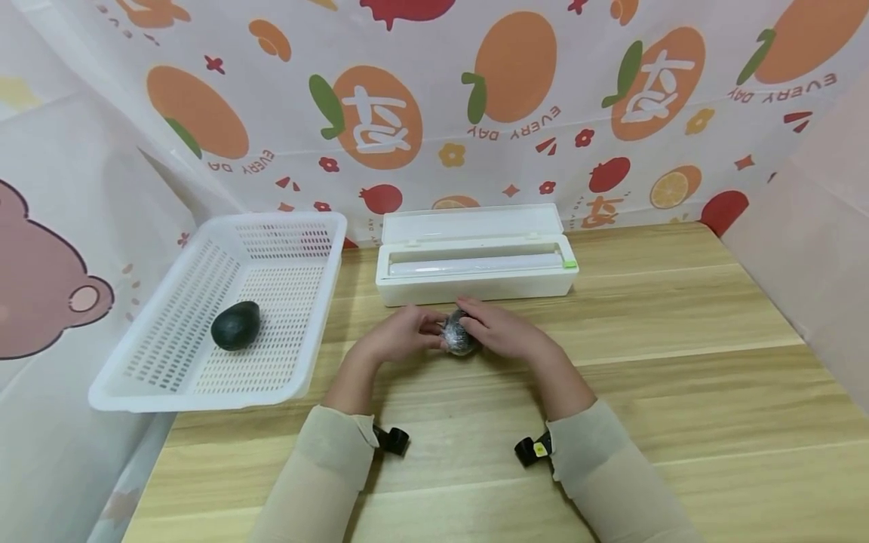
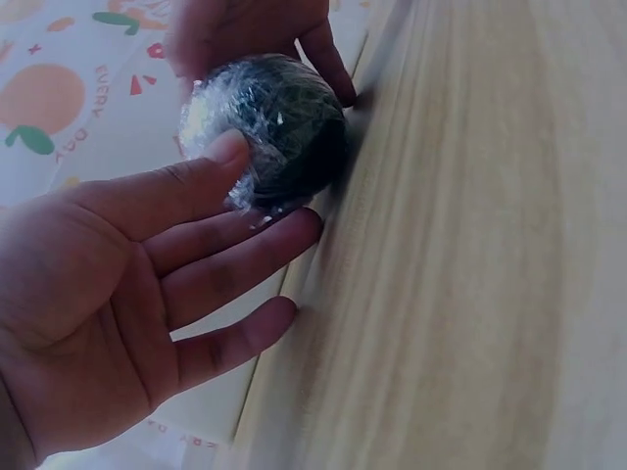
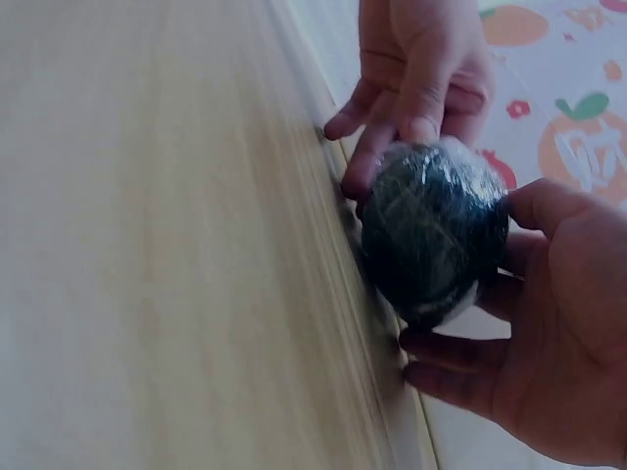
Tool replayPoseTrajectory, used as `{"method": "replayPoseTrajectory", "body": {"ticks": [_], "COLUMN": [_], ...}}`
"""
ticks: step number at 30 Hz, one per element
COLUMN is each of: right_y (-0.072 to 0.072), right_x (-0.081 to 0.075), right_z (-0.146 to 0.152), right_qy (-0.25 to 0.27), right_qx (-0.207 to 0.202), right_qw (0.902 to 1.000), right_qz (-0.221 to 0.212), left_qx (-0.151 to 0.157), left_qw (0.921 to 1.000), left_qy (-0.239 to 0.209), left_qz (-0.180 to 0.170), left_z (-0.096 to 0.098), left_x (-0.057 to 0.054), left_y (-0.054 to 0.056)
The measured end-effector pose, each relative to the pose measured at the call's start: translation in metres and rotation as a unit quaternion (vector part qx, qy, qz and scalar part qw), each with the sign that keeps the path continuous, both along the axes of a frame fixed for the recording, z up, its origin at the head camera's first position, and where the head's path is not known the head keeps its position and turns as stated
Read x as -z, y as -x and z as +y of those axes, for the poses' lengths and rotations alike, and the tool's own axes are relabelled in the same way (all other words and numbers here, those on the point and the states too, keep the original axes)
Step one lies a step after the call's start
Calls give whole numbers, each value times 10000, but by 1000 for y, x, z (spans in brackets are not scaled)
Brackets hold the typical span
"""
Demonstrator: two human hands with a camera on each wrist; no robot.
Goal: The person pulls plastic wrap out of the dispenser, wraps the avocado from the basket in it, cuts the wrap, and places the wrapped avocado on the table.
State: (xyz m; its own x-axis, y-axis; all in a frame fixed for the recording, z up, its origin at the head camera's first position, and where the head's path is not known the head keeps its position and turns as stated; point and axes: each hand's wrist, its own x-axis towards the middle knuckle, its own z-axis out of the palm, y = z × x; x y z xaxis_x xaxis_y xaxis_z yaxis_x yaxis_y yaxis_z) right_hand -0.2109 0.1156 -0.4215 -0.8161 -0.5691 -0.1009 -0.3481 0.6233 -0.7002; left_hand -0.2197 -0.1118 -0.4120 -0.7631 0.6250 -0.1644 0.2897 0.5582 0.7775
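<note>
A dark green avocado (image 1: pixel 459 333) wrapped in crinkled plastic wrap is low over the table, between my two hands. My left hand (image 1: pixel 406 333) holds its left side; in the left wrist view the thumb (image 2: pixel 227 152) presses on the wrap and the other fingers spread beneath. From the right, my right hand (image 1: pixel 505 329) grips the same avocado (image 3: pixel 436 230), thumb on top and fingertips under its lower side. Behind them stands a white plastic wrap box (image 1: pixel 475 283), its lid raised and a roll (image 1: pixel 475 265) inside.
To the left, a white perforated basket (image 1: pixel 315 324) holds another dark green avocado (image 1: pixel 235 326), which shows no wrap. A fruit-printed sheet (image 1: pixel 434 158) hangs behind the wooden table (image 1: pixel 679 392). The cutter box carries a green slider (image 1: pixel 569 265) at its right end.
</note>
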Motion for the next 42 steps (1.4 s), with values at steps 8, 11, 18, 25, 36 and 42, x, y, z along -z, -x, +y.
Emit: {"method": "replayPoseTrajectory", "body": {"ticks": [8, 11, 18, 25, 36, 42], "right_y": [-4, -5, -7, -7, 0, 4], "right_x": [-1, -4, -7, -3, -2, -1], "right_z": [-3, -2, -6, -8, 15, 19], "right_qy": [-406, -502, -721, -404, 834, 1384], "right_qx": [166, 178, 314, 412, 262, 281], "right_qw": [9986, 9975, 9936, 9963, 9912, 9813], "right_qz": [309, 458, 815, 630, -994, -1308], "left_qx": [330, 377, -70, 310, 206, -157], "left_qw": [9989, 9987, 9986, 9959, 9904, 9900], "left_qy": [-212, -230, 345, 325, 697, 909], "left_qz": [-257, -246, 391, 782, 1176, 1066], "left_z": [2, 5, 10, 17, 21, 21], "left_x": [-1, -1, -2, 0, -2, -1], "left_y": [-2, -2, -4, -5, -10, -9]}}
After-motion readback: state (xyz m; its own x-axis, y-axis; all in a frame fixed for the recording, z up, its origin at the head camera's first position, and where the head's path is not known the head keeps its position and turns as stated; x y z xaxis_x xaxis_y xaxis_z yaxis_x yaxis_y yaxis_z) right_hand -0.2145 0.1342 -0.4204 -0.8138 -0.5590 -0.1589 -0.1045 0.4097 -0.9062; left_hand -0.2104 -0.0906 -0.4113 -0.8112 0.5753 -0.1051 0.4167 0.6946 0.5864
